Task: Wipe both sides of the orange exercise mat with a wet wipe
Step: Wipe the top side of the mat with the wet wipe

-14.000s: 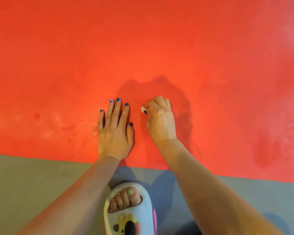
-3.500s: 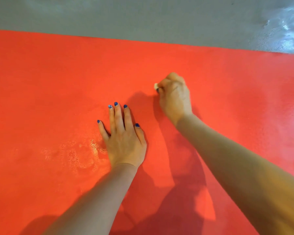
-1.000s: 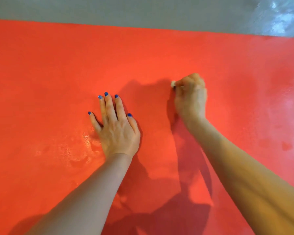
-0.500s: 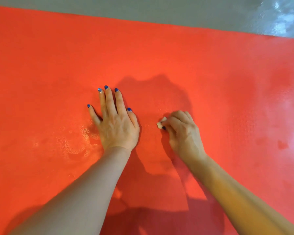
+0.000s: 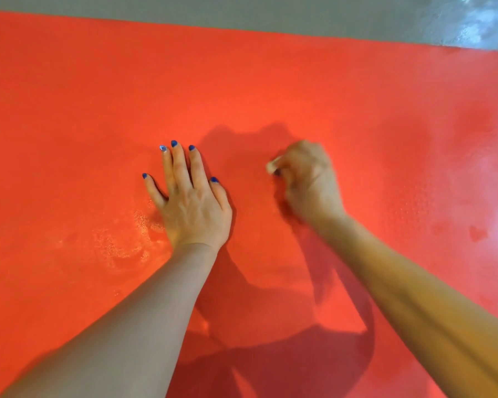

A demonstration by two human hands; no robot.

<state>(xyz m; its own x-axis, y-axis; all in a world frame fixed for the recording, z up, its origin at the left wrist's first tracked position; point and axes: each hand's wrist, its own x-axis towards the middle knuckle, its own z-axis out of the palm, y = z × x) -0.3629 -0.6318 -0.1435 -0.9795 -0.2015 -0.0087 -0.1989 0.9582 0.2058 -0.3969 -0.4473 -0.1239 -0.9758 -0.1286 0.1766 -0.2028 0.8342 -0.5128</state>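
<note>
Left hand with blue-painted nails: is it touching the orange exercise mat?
Touching. The head view shows the left hand lying flat on the orange exercise mat, palm down, fingers spread, no gap visible beneath it.

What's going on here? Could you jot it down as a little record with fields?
Surface: orange exercise mat spread flat on a grey floor
Left hand: flat on the mat, fingers straight, blue nails
Right hand: fist curled round a small white wet wipe, pressed to the mat, motion-blurred
Mat marks: pale speckled patch beside the left hand; darker damp spots at the right
Floor: shiny wet-looking area at top right
Activity: wiping the upper side
</note>
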